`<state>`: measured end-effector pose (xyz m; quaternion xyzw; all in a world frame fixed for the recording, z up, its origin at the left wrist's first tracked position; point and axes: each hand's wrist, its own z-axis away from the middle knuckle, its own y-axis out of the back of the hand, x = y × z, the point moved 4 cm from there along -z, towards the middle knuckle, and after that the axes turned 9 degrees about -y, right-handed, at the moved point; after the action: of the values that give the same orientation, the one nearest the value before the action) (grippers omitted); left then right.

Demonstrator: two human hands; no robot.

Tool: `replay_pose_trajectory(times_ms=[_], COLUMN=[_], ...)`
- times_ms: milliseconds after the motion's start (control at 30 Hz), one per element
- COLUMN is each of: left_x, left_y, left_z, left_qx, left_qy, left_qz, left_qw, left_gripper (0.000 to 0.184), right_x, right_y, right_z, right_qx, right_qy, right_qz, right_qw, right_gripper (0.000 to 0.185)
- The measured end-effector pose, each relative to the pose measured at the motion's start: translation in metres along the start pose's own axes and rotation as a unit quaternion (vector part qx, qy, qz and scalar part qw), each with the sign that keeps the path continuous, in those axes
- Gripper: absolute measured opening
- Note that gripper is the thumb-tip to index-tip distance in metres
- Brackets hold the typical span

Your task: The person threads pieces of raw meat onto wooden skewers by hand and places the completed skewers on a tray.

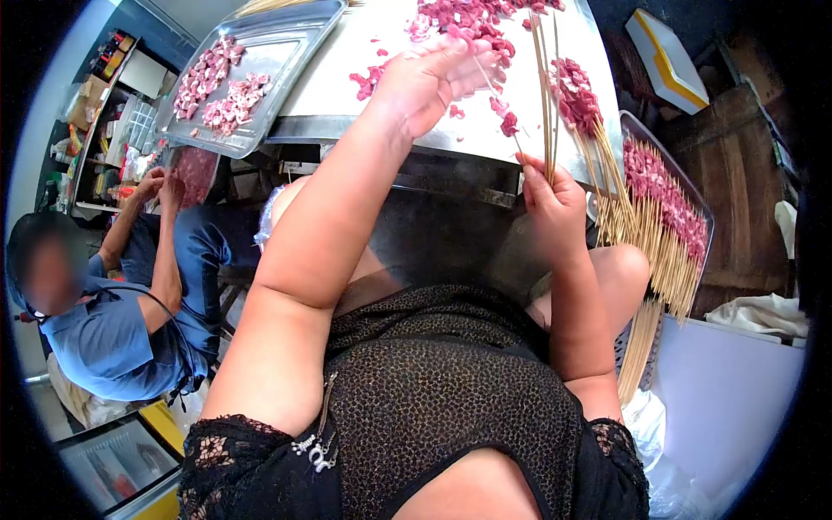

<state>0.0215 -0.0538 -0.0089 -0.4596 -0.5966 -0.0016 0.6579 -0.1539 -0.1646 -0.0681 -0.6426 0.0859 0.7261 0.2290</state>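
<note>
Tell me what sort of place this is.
Probably a small meat-skewering workshop: raw meat pieces lie on the table, loaded skewers sit packed in rows, and a co-worker sits nearby.

Desk (334, 82) reads bright, near washed-out; space under it is dim. Fisheye warp bends frame edges, corners black.

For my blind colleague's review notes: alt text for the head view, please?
A person's right hand holds thin wooden skewers, one partly threaded with small raw red meat pieces; the left hand is at that skewer's far end, over a white tabletop.
</note>
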Motion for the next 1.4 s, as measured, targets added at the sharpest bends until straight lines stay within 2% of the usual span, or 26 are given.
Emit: replay_pose_trajectory(times_ms=[167, 600, 1000, 1100, 1200, 1300, 1400], left_x=[0.007, 0.006, -0.006, -0.011, -0.023, -0.024, -0.026], left_y=[0.002, 0.004, -0.001, -0.003, -0.004, -0.005, -0.004], left_z=[-0.001, 0.001, 0.002, 0.004, 0.004, 0.006, 0.007], left_qx=[0.061, 0.057, 0.052, 0.052, -0.015, 0.015, 0.027], left_qy=[-0.030, -0.007, 0.000, 0.017, 0.024, 0.048, 0.044], left_qz=[-0.024, -0.096, -0.026, -0.042, -0.048, -0.093, -0.120], left_qw=[0.997, 0.994, 0.998, 0.998, 0.998, 0.994, 0.991], left_gripper=[0.024, 0.022, 0.023, 0.022, 0.016, 0.016, 0.016], right_x=[0.007, 0.006, 0.008, 0.004, -0.001, 0.000, 0.004], right_y=[0.001, 0.007, -0.009, -0.011, -0.013, -0.010, -0.007], right_z=[0.001, 0.002, 0.000, 0.002, 0.002, 0.001, 0.000], right_qx=[-0.014, 0.010, -0.038, -0.036, -0.043, -0.032, -0.037], right_qy=[-0.001, 0.012, -0.034, -0.067, -0.089, -0.088, -0.085], right_qz=[0.008, 0.092, -0.007, -0.018, -0.059, -0.090, -0.062], right_qw=[1.000, 0.996, 0.999, 0.997, 0.993, 0.992, 0.994], right_gripper=[0.021, 0.020, 0.021, 0.021, 0.022, 0.023, 0.023])
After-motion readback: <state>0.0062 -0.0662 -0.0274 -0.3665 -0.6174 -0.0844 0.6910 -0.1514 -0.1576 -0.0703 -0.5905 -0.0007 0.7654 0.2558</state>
